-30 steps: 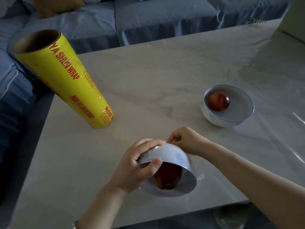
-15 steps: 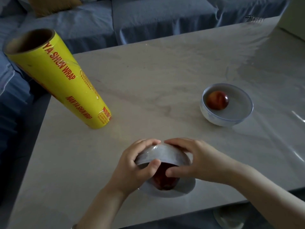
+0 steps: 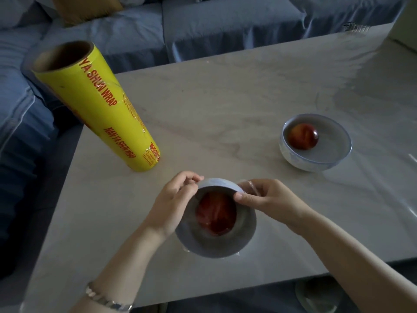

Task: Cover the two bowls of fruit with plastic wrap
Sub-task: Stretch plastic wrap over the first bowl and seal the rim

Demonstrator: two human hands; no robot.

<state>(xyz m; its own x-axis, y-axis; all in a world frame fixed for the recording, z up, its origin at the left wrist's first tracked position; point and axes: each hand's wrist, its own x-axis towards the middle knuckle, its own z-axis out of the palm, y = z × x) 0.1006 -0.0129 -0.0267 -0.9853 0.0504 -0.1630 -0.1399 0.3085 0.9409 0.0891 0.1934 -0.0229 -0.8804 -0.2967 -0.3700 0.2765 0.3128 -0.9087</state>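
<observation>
A pale marble-look table (image 3: 225, 98) fills most of the frame, with a blue sofa (image 3: 225, 23) running along the top and down the left edge. Low in the centre, near the table's front edge, the near bowl (image 3: 216, 242) is tipped so its mouth faces the camera, and a red fruit (image 3: 215, 214) shows inside through plastic wrap (image 3: 249, 188) stretched over the opening. The left hand (image 3: 173, 204) is curled around the bowl's left side, fingers bent over the upper rim and pressing the film there. The right hand (image 3: 268, 197) is closed in a pinch on the upper right rim, thumb at the front and a bunched bit of clear wrap caught under the fingers. A metal bracelet (image 3: 106, 300) sits on the left wrist at the lower left. To the upper right of the hands, well apart, the far bowl (image 3: 314, 163) stands upright with a second red fruit (image 3: 303, 136) in it, its top looking smooth and sealed over. In the upper left a yellow roll of wrap (image 3: 101, 109) with red lettering stands on the table, leaning in this wide view, its open cardboard core at the top
</observation>
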